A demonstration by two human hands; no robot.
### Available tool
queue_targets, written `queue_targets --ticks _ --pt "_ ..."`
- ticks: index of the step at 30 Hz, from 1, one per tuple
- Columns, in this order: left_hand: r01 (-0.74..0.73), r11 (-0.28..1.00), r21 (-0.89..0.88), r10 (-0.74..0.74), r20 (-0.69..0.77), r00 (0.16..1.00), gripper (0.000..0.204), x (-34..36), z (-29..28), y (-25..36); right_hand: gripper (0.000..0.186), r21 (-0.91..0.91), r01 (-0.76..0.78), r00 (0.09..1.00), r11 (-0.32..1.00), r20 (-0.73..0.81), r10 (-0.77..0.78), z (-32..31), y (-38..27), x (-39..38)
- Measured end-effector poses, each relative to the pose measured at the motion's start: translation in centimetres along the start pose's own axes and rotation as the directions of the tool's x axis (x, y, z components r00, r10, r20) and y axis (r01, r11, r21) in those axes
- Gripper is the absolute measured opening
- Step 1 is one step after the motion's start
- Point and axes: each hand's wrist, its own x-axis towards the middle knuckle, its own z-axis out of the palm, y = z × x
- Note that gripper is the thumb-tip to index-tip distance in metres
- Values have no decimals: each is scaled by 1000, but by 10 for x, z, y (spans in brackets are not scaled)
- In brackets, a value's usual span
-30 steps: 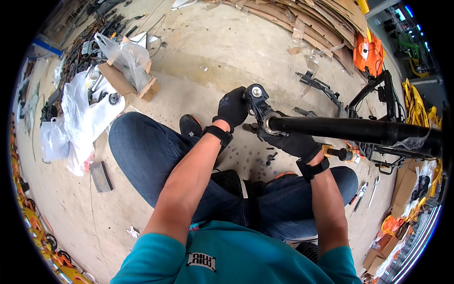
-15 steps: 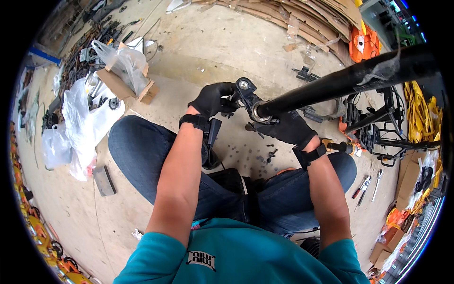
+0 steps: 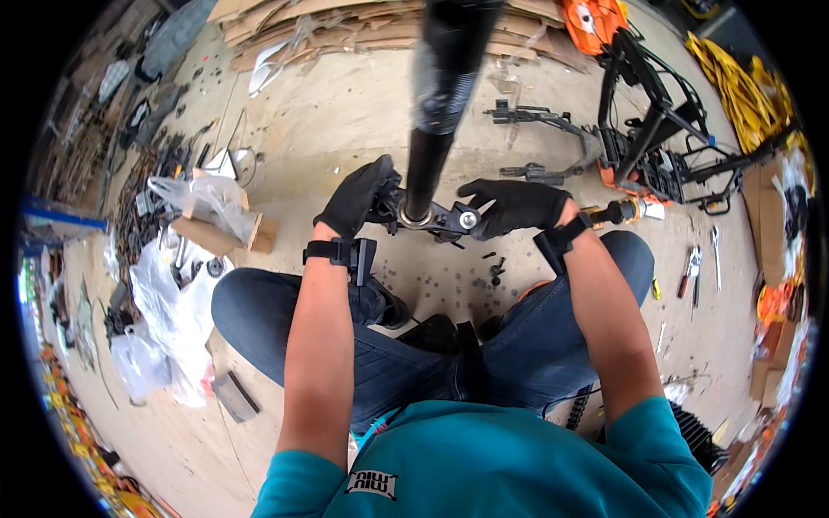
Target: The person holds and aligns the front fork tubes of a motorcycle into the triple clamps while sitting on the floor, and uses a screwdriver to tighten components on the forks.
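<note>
A long black metal tube (image 3: 429,160) rises away from me, its near end set in a black bracket (image 3: 442,219) with a silver ring and a round bolt. My left hand (image 3: 358,197), in a black glove, is closed around the bracket's left end; its fingertips are partly hidden. My right hand (image 3: 522,207), also gloved, is beside the bracket's right end. Its fingers stretch left with a gap between them, and the lower ones are close to the bolt; whether they touch is hard to tell. Several loose bolts (image 3: 496,272) lie on the floor below.
A black frame (image 3: 648,129) with orange parts stands at the right, near a power tool (image 3: 623,211) and pliers (image 3: 691,274). Flattened cardboard (image 3: 363,30) is piled at the back. Plastic bags (image 3: 168,311), an opened box (image 3: 207,235) and heaped metal parts lie left.
The tube has swung from pointing right to pointing straight away from me. My right hand has let go of the tube's end and moved to the bracket's right side; my left hand keeps its hold.
</note>
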Motion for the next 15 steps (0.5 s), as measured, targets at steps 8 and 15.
queue_targets --ticks 8,15 --pt "83 979 -187 -74 53 996 38 4 -7 -19 38 -289 136 877 948 -411 -250 83 41 46" --pt "22 917 -399 -21 6 1000 26 -12 11 -26 49 -484 142 854 863 -382 -354 58 59 54"
